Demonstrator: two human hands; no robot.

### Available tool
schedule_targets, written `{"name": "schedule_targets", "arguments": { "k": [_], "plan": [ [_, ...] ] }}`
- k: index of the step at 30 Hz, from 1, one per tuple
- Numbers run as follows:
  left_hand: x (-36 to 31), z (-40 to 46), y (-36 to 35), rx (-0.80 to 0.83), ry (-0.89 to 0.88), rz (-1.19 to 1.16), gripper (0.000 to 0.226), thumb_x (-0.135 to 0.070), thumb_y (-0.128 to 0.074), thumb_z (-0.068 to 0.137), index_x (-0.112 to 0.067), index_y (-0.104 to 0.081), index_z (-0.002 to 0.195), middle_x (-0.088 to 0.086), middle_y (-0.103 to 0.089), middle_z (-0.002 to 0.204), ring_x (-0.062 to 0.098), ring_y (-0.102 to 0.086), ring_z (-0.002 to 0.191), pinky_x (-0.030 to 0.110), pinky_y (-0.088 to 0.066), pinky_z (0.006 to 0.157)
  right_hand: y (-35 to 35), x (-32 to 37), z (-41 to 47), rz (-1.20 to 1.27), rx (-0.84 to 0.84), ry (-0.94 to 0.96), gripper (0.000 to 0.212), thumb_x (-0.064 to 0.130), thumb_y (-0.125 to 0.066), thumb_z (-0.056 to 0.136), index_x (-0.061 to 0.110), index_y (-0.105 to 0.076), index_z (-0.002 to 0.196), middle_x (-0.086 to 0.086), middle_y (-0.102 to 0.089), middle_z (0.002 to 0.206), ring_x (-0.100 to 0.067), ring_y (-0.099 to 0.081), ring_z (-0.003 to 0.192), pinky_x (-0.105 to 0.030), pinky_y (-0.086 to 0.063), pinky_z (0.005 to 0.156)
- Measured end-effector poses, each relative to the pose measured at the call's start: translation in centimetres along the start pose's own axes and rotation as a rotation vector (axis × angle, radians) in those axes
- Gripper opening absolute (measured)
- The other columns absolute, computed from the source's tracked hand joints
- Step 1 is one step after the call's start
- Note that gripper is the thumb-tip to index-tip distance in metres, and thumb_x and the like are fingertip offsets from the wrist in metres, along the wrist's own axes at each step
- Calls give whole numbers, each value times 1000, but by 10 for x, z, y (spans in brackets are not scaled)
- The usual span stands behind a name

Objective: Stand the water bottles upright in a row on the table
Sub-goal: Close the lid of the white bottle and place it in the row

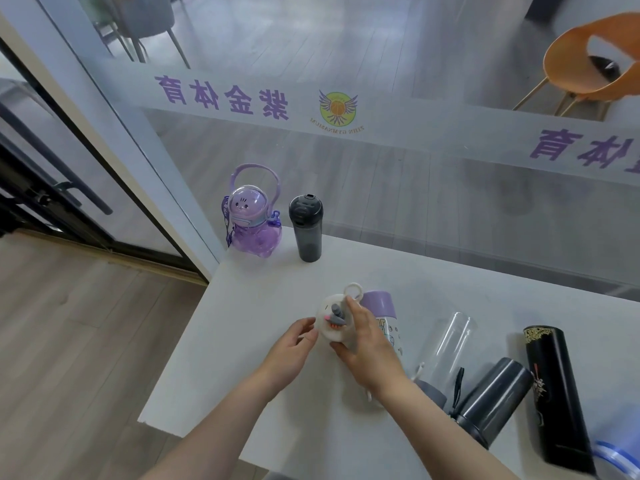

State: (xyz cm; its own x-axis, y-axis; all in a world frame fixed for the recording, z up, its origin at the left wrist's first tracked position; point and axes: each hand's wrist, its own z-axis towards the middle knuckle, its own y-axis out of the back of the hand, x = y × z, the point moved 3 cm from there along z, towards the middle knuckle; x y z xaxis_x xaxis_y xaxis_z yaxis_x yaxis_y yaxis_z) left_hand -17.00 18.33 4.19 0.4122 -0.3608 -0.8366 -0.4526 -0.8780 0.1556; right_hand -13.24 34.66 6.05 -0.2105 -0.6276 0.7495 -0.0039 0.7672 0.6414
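Note:
Two bottles stand upright at the table's far left corner: a purple astronaut bottle (252,223) with a loop handle and a dark grey bottle (306,228) to its right. My right hand (365,344) grips a white cartoon-lid bottle (333,318) near the table's middle, and my left hand (294,348) touches its left side with the fingertips. Behind my right hand lies a bottle with a purple cap (381,311). Further right lie a clear bottle (450,344), a dark grey flask (491,400) and a black patterned flask (557,396).
The white table (263,292) ends at a left edge over wooden floor. A glass wall with purple lettering (221,95) runs along the table's far side. A blue-rimmed clear item (620,459) shows at the lower right corner. An orange chair (588,60) stands beyond the glass.

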Motion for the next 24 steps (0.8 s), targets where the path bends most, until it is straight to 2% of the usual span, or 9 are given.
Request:
{"name": "schedule_targets", "arguments": {
  "k": [4,8,10,11,13,16,20,24],
  "plan": [
    [1,21,20,-26,21,184,41,-34,-48,97,-26,-45,138,-8,-49,140,9,-45,128,27,-36,106,7,1,32,-83,35,-18,81,35,-66,87,34,-16,150,9,-34,148,-15,-42,130,-32,-44,93],
    [3,41,40,-17,-48,623,53,-34,-51,96,-21,-36,144,-3,-38,149,16,-31,139,27,-23,114,14,4,62,-104,23,-29,81,33,-66,86,34,-17,150,4,-36,145,-20,-47,124,-28,-42,90],
    [9,51,47,9,-47,838,60,-40,-52,94,-20,-30,147,2,-29,154,22,-23,143,30,-19,116,20,4,76,-126,2,-29,79,31,-65,87,32,-18,150,2,-34,146,-21,-50,122,-21,-33,81],
    [13,55,50,20,-35,934,65,-44,-51,93,-22,-26,148,4,-22,157,24,-18,145,33,-18,117,23,4,82,-140,-6,-37,78,31,-65,87,30,-18,150,2,-30,149,-22,-50,122,-21,-31,79],
    [19,62,54,29,-10,1079,73,-51,-51,90,-26,-19,150,4,-11,160,25,-10,147,37,-16,119,29,3,95,-156,-20,-45,79,31,-66,86,27,-19,150,0,-23,154,-25,-50,123,-28,-40,84],
    [24,69,57,17,7,1143,83,-56,-54,86,-32,-10,151,2,-2,162,26,-3,148,42,-16,119,35,0,114,-165,-32,-47,81,31,-68,84,25,-21,149,0,-24,154,-26,-52,121,-36,-49,84],
    [31,70,57,29,12,1185,89,-57,-59,83,-33,-7,151,2,5,162,27,1,148,45,-15,118,42,-2,135,-130,-73,-31,80,26,-70,82,22,-25,148,-3,-29,151,-28,-50,123,-36,-49,88],
    [35,68,56,25,1,1257,94,-57,-58,84,-31,2,151,2,12,161,28,6,149,47,-15,118,48,-2,155,-130,-88,-68,82,25,-69,84,24,-21,150,-2,-25,154,-29,-48,126,-35,-45,91]
  ]
}}
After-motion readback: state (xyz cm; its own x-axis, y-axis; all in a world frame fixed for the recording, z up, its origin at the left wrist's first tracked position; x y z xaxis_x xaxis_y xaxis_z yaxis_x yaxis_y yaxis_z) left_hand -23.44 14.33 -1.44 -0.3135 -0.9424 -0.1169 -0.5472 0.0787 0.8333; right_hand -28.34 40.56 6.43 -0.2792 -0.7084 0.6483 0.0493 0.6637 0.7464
